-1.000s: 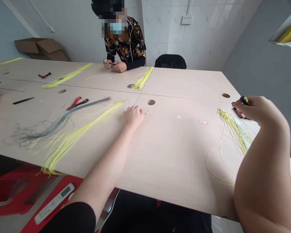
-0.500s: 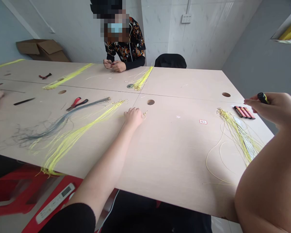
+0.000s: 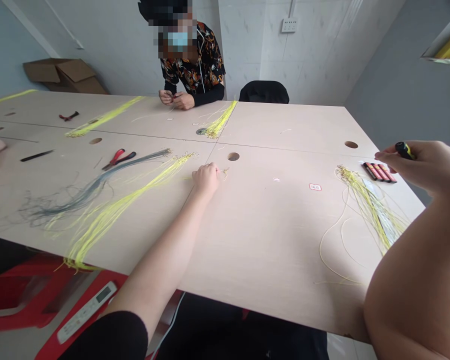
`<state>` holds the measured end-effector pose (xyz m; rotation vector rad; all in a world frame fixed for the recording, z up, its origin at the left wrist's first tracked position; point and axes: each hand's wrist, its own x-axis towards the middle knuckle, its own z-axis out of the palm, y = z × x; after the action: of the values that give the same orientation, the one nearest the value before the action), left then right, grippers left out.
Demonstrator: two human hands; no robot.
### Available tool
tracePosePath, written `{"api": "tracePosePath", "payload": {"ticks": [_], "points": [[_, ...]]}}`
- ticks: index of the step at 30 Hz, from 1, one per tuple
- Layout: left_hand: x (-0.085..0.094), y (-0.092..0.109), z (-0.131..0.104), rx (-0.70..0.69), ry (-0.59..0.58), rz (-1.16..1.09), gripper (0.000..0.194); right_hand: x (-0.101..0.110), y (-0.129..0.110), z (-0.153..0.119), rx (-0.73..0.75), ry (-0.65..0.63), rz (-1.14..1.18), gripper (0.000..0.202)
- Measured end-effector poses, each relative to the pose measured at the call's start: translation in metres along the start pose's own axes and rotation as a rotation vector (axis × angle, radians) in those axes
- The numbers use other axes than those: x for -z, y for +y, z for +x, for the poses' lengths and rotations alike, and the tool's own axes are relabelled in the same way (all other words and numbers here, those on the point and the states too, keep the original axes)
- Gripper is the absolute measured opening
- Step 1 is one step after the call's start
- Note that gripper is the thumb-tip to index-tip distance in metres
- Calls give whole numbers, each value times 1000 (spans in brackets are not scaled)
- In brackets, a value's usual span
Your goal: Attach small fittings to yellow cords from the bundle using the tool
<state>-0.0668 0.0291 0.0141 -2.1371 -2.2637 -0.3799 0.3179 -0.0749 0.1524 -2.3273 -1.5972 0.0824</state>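
Left hand (image 3: pixel 205 179): fingers closed on 1 gold-ended strand (image 3: pixel 225 173). Right hand (image 3: pixel 427 161): grasping 1 black-and-yellow cylinder (image 3: pixel 404 150). Cardboard box (image 3: pixel 45 73), far left: contents hidden.

The single view looks out from the person's own head, above the near edge of the worktop (image 3: pixel 270 240), facing forward and down across it. The left hand (image 3: pixel 206 179) lies below, near mid-frame; the right hand (image 3: pixel 427 159) stands near the right border. The wide field takes in the tiled wall (image 3: pixel 315 55) beyond, a co-worker (image 3: pixel 191 70) well apart on the far side, and a red stool (image 3: pixel 20 300) low at left.
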Motion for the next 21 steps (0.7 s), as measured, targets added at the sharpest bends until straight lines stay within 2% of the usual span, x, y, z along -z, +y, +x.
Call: {"api": "tracePosePath", "payload": {"ticks": [3,10,21], "points": [[1,0,0,-1,5,-15,19,2,-6,-2,-113,-50,13,24],[4,3,-2,8,19,-26,23,3,-7,-3,-90,-69,-27,22],[6,7,-4,39,37,0,25,8,-9,-5,-67,-31,15,22]]}}
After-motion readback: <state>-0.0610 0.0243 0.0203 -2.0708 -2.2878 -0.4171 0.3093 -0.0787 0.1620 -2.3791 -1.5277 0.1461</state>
